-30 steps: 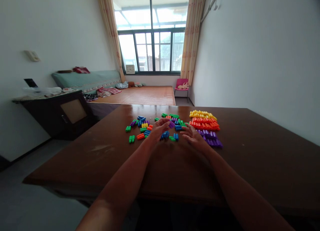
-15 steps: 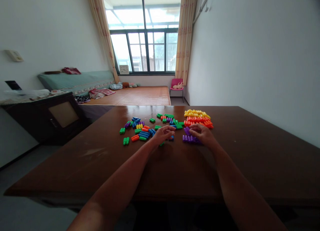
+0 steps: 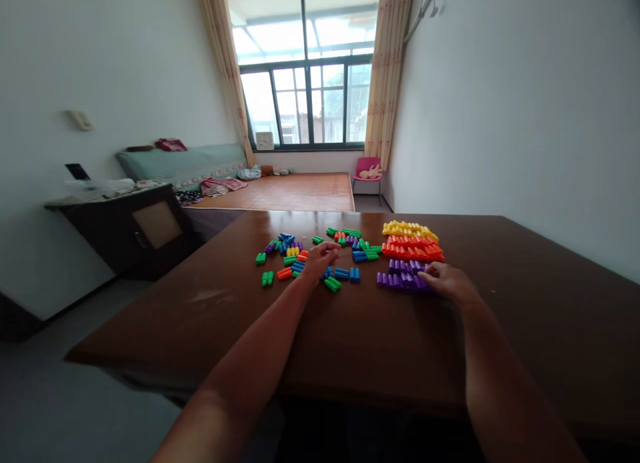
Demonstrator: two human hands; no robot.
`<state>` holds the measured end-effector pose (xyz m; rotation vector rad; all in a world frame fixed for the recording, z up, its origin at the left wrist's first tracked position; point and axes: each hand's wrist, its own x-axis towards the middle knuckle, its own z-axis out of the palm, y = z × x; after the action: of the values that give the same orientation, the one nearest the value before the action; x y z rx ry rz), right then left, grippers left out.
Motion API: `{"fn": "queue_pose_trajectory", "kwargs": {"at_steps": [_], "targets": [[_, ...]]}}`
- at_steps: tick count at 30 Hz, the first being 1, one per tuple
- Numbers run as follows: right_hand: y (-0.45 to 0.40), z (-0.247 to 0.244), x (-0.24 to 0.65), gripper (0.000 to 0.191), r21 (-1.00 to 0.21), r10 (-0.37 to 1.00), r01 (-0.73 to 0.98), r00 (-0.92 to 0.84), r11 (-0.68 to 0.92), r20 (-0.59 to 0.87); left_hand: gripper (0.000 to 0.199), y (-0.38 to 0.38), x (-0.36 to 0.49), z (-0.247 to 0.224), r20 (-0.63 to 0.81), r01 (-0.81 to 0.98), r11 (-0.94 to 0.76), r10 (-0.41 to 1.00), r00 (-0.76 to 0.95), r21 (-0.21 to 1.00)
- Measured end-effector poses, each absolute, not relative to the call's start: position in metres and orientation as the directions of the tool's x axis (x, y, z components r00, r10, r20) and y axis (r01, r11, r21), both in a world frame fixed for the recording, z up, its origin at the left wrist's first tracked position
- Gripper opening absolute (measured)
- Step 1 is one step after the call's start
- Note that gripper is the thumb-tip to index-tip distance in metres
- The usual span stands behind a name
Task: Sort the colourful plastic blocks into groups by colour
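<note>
My left hand point(image 3: 320, 259) hovers over a scatter of small green, blue, orange, purple and yellow pieces, its fingers bent and close together; whether it holds anything is too small to tell. Blue pieces point(image 3: 342, 273) and a green piece point(image 3: 333, 284) lie just right of it. My right hand point(image 3: 443, 279) is at the right end of the purple pieces point(image 3: 400, 280), thumb and fingers pinched on a purple piece at the row's edge. Behind the purple group, orange pieces point(image 3: 413, 251) lie in rows, with yellow pieces point(image 3: 410, 230) farther back.
The brown table point(image 3: 370, 343) carries all the pieces. Beyond it stand a bed point(image 3: 305, 189), a pink chair point(image 3: 369, 164) and a window. A dark cabinet point(image 3: 115, 229) is at the left, beside the wall.
My right hand has moved right along the purple pieces, uncovering more of them. My left hand has shifted slightly back and left over the loose pieces. The view has turned a little left.
</note>
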<state>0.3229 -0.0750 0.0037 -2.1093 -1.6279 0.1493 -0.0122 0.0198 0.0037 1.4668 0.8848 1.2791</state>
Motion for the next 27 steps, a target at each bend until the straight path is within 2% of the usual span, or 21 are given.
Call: {"fn": "queue_pose_trajectory", "kwargs": {"at_steps": [3, 5, 8, 10, 13, 18, 23, 27], "targets": [[-0.074, 0.008, 0.322, 0.033, -0.411, 0.908, 0.891, 0.32, -0.192, 0.27, 0.025, 0.036, -0.034, 0.009, 0.375, 0.075, -0.379, 0.925, 0.057, 0.922], [-0.072, 0.009, 0.319, 0.032, -0.422, 0.878, 0.891, 0.329, -0.167, 0.347, 0.027, 0.049, -0.062, 0.016, 0.448, 0.275, -0.409, 0.889, -0.094, 0.87], [-0.07, 0.009, 0.311, 0.03, -0.427, 0.859, 0.899, 0.294, -0.099, 0.419, 0.032, 0.063, -0.11, 0.02, 0.499, 0.648, -0.201, 0.808, -0.315, 0.734], [-0.069, 0.007, 0.305, 0.029, -0.433, 0.859, 0.899, 0.271, -0.066, 0.434, 0.035, 0.068, -0.134, 0.015, 0.474, 0.778, -0.021, 0.803, -0.361, 0.628], [-0.068, 0.005, 0.301, 0.028, -0.447, 0.859, 0.893, 0.267, -0.051, 0.437, 0.038, 0.071, -0.145, 0.001, 0.379, 0.861, 0.151, 0.851, -0.363, 0.486], [-0.067, 0.005, 0.302, 0.029, -0.457, 0.851, 0.888, 0.272, -0.042, 0.449, 0.037, 0.071, -0.137, -0.006, 0.299, 0.92, 0.192, 0.906, -0.3, 0.342], [-0.069, 0.008, 0.297, 0.029, -0.473, 0.848, 0.881, 0.249, 0.002, 0.468, 0.033, 0.062, -0.136, 0.002, 0.313, 0.923, 0.173, 0.906, -0.286, 0.343], [-0.07, 0.011, 0.292, 0.03, -0.506, 0.841, 0.862, 0.248, 0.034, 0.48, 0.027, 0.059, -0.135, 0.007, 0.361, 0.891, 0.152, 0.875, -0.323, 0.427]]}}
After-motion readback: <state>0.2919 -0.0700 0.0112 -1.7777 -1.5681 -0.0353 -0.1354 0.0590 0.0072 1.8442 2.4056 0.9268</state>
